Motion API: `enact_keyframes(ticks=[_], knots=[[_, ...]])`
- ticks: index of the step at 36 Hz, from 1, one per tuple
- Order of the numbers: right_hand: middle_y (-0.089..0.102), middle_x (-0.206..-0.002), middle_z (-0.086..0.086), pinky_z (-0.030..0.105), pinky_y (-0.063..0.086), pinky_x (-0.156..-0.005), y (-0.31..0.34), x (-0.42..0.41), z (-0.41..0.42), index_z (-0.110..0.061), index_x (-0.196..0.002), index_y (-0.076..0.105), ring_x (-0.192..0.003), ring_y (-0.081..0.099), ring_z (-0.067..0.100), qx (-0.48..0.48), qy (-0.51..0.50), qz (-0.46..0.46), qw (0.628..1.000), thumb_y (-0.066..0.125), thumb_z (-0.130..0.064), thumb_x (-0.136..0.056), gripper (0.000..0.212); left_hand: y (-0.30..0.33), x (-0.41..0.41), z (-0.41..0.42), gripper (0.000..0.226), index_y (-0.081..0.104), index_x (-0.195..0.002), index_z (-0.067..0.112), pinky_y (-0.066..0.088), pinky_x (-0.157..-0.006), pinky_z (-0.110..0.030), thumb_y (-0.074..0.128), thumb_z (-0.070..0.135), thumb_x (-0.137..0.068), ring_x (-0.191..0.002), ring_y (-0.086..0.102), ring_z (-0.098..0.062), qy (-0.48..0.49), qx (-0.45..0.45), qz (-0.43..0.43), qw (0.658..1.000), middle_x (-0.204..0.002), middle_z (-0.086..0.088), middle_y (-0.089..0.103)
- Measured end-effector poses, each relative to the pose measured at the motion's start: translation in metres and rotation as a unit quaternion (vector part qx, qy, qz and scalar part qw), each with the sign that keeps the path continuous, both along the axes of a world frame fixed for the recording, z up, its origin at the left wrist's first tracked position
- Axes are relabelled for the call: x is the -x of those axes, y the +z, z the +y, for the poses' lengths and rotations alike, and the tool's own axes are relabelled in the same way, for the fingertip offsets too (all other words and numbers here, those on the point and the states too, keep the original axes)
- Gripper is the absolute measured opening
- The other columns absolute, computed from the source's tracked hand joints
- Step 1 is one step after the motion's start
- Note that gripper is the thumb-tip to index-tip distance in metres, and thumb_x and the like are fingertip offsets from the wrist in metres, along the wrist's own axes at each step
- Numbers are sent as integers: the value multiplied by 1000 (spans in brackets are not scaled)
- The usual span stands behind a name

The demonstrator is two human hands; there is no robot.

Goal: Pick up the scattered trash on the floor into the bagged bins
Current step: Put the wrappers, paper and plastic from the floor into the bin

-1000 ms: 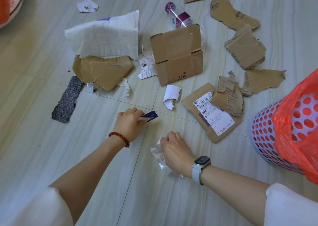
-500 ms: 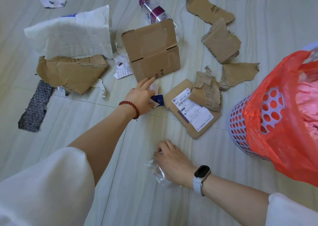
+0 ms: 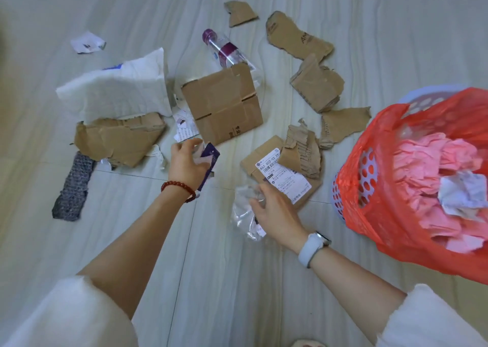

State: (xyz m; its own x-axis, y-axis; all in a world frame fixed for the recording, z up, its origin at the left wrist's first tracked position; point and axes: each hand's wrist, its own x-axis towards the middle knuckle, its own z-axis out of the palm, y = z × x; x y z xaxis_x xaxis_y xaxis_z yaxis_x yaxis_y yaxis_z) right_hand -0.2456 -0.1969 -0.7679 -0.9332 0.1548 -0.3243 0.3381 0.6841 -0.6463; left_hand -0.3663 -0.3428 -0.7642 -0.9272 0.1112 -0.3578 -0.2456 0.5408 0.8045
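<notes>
My left hand [image 3: 186, 161] holds a dark blue wrapper [image 3: 210, 163] together with a white scrap, lifted just above the floor in front of the flattened cardboard box [image 3: 221, 106]. My right hand [image 3: 277, 213] grips a crumpled clear plastic wrapper [image 3: 244, 212] near the labelled cardboard piece [image 3: 282, 180]. The bin [image 3: 340, 188], lined with a red bag [image 3: 380, 196], stands at the right and holds pink and white crumpled paper.
Scattered on the floor are torn cardboard pieces [image 3: 118, 138], a white padded bag [image 3: 116, 90], a plastic bottle [image 3: 224, 49] with a purple cap, a dark mesh strip [image 3: 74, 188], and small paper scraps [image 3: 88, 42]. More cardboard [image 3: 317, 87] lies beside the bin.
My left hand took up a white scrap alongside the blue wrapper and lifted both. My right hand raised the clear plastic off the floor toward the bin. The view swung back to the left.
</notes>
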Motion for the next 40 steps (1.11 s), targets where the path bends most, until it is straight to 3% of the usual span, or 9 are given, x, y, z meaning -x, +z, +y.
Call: enact_keyframes(ticks=[5, 11, 16, 21, 24, 26, 30, 36, 40], knots=[[54, -98, -3, 32, 39, -80, 84, 16, 16, -18, -121, 44, -82, 51, 17, 89, -96, 107, 986, 53, -13, -89, 34, 75, 5, 7, 39, 46, -125, 11, 55, -55, -23, 56, 5, -87, -74, 62, -15, 24, -91, 41, 995, -117, -7, 54], [52, -108, -22, 0, 33, -85, 171, 0, 93, -26, -115, 48, -98, 48, -19, 96, -171, 266, 944, 57, -4, -87, 37, 159, -14, 75, 39, 49, -120, 19, 54, -71, -30, 61, 8, -85, -85, 61, -12, -32, -199, 67, 977, -98, 7, 55], [50, -117, -6, -2, 32, -83, 199, -42, 176, -14, -128, 45, -98, 51, 10, 20, -281, 294, 913, 55, 0, -86, 46, 186, -50, 168, 42, 49, -121, 21, 55, -80, -40, 63, 10, -83, -96, 60, -19, -134, -217, 35, 966, -102, 6, 51], [52, -104, -18, 14, 39, -84, 204, -89, 243, -22, -120, 48, -87, 53, 4, -2, -353, 290, 889, 56, -3, -85, 41, 171, -89, 246, 36, 55, -115, 16, 48, -91, -36, 65, 8, -81, -109, 55, -24, -220, -223, -15, 949, -94, 8, 50], [52, -86, -14, 16, 39, -66, 197, -104, 264, -29, -112, 49, -71, 49, 17, -3, -363, 264, 894, 56, -5, -85, 38, 144, -107, 271, 38, 56, -120, 17, 40, -87, -24, 62, 16, -82, -105, 53, -16, -323, -84, 80, 939, -110, 0, 57], [52, -82, -17, 13, 37, -60, 187, -106, 270, -32, -111, 48, -60, 47, 3, 6, -340, 247, 907, 57, -8, -86, 36, 125, -112, 272, 46, 51, -127, 23, 32, -95, -36, 60, 29, -82, -120, 43, -22, -408, 121, 219, 878, -127, 0, 51], [55, -113, -14, 6, 34, -86, 157, -96, 260, -22, -124, 48, -97, 51, -7, -35, -214, 216, 952, 52, -23, -85, 40, 114, -108, 258, 58, 42, -132, 33, 20, -101, -53, 59, 40, -77, -133, 24, -27, -394, 241, 295, 837, -138, 0, 41], [36, -145, 7, 63, 38, -95, 97, -85, 228, -41, -137, 21, -134, 33, 37, -261, 18, 39, 964, 25, -50, -85, 53, 114, -87, 223, 67, 12, -146, 29, 3, -110, -56, 44, 45, -90, -142, -6, -29, -359, 298, 220, 857, -156, -3, -3], [-20, -155, -3, 72, 10, -104, 68, -78, 240, -45, -141, -15, -142, -13, 39, -257, 74, -110, 957, 16, -66, -87, 66, 108, -85, 223, 69, -3, -147, 28, 6, -114, -52, 38, 40, -93, -144, -6, -26, -349, 273, 172, 880, -156, 0, -3]])
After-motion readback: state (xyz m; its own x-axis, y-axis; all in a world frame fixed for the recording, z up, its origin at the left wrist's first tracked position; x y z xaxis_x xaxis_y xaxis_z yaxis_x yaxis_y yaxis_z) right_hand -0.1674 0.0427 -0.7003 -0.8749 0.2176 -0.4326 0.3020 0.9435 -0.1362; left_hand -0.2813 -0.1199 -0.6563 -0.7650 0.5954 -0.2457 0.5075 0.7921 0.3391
